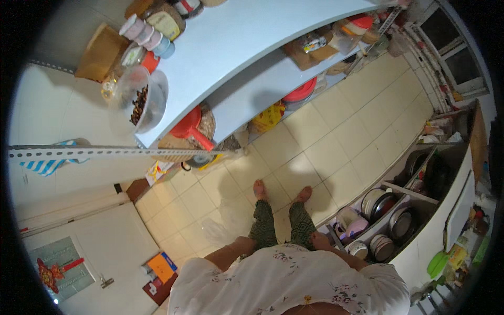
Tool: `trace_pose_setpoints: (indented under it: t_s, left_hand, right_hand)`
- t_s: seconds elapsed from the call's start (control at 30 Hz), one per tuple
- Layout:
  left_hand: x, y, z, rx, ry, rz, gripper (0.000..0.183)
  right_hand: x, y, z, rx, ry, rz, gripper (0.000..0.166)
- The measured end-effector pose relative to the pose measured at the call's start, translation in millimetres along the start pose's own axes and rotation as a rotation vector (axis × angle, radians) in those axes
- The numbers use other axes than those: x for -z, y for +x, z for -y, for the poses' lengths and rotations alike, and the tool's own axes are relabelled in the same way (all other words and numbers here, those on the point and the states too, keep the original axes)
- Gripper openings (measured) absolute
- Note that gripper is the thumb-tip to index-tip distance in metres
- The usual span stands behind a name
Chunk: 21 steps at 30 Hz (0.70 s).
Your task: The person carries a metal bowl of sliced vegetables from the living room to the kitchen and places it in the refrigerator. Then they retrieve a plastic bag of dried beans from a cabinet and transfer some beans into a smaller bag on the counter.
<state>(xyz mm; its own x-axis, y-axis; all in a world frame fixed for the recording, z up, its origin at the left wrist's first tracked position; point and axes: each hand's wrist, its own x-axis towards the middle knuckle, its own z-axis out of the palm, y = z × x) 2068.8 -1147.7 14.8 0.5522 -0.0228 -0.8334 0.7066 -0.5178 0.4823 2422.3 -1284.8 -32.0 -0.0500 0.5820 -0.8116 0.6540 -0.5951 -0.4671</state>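
Note:
My left hand (245, 243) hangs low beside the left leg of my dark green patterned trousers (264, 222). A translucent plastic bag (214, 231) shows just beyond it; whether the hand holds the bag cannot be told. By my other trouser leg is my right hand (319, 239), its fingers mostly hidden against the cloth. Ahead of me stands a white shelf unit (236, 43). On its top board is a clear plastic tub (151, 104) with dark dried pieces inside. A red plastic scoop or dipper (193, 126) lies on the board below.
Open cabinet compartments on the right hold stacked bowls (382, 247), pots (380, 204) and a metal pan (401, 222). A perforated metal shelf post (110, 151) crosses the left side. A white door (98, 236) stands at lower left. My bare feet are on the tiled floor (327, 145).

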Motion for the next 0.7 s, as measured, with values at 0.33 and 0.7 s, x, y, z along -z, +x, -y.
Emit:
trace_pose_setpoints:
  t_s: [0.33, 0.7]
  left_hand:
    - [7.2, -34.9, -1.8, -0.195, -0.912, 0.287, 0.027]
    - [35.8, 113.4, 185.4, 0.686, -0.381, -0.614, 0.027]
  right_hand:
    - [55.6, -0.2, 40.5, -0.076, 0.144, 0.981, 0.028]
    - [44.7, 388.5, 104.1, 0.375, -0.091, -0.256, 0.036]
